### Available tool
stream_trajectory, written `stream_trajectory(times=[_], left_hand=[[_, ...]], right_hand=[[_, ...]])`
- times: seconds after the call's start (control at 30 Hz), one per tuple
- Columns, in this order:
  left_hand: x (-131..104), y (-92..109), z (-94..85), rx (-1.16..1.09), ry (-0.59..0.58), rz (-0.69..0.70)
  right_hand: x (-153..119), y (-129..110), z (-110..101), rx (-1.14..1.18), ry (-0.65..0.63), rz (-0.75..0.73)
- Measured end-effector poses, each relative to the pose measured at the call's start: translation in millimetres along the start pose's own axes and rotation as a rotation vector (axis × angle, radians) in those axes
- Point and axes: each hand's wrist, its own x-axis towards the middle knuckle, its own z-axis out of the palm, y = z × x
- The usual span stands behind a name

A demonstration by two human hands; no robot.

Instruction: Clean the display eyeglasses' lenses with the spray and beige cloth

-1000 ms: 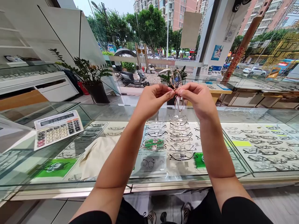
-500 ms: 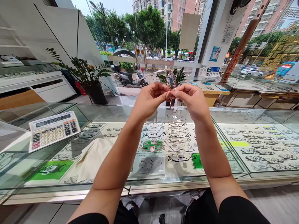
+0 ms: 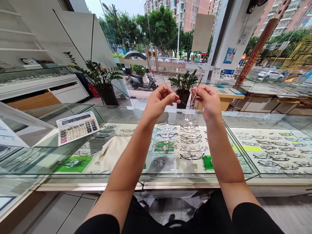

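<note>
Eyewear work, mid-air, and both hands are busy! The right hand (image 3: 209, 99) has thumb and fingers pinched narrow on an eyeglass frame (image 3: 193, 97), which hangs on edge just beside the fingertips, up above the far side of the display case (image 3: 185, 186). Across the gap, the left hand (image 3: 159, 100) is closed to a pinch too, with a slender piece (image 3: 181, 102) poking out toward the right hand and a pale strip (image 3: 166, 83) rising behind the fingers. Do those two belong to one part, and do they join the frame? Too thin to tell from here!

So where do we stand? Done: the frame is off the counter and in hand, and the two hands are well apart. Not done: it has not been set down, and neither hand has let go. Call it midway through the handling, by the look of things, though whether the frame is whole cannot be told.

Down below, rows of glasses (image 3: 192, 156) sit spread out in the case, untouched. The pale cloth (image 3: 113, 152) lies bunched near the left forearm, in neither hand, and over on the left the calculator (image 3: 78, 127) rests tilted toward the person.
</note>
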Motion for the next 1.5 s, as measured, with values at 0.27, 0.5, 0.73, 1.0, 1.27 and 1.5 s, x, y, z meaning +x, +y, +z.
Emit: stream_trajectory(times=[0.27, 0.5, 0.73, 1.0, 1.27, 1.5], left_hand=[[-25.9, -56.1, -18.5, -0.268, 0.134, -0.279], [-30.0, -99.6, -57.8, 0.247, 0.447, -0.029], [-30.8, -143.4, -117.9, 0.483, 0.775, 0.031], [-33.6, -172.9, -127.3, 0.587, 0.698, -0.049], [-36.0, -179.0, -131.8, 0.636, 0.642, -0.122], [-39.1, -184.7, -127.8, 0.652, 0.633, -0.222]], right_hand=[[-29.3, 53.1, -1.1, 0.258, -0.038, 0.108], [-45.7, 56.7, -18.8, 0.467, -0.069, 0.088], [-44.1, 70.7, -26.7, 0.379, -0.065, 0.053], [-40.0, 86.2, -20.5, 0.332, -0.065, 0.091], [-41.1, 87.6, -17.8, 0.349, -0.092, 0.111], [-42.1, 88.8, -17.0, 0.341, -0.089, 0.130]])
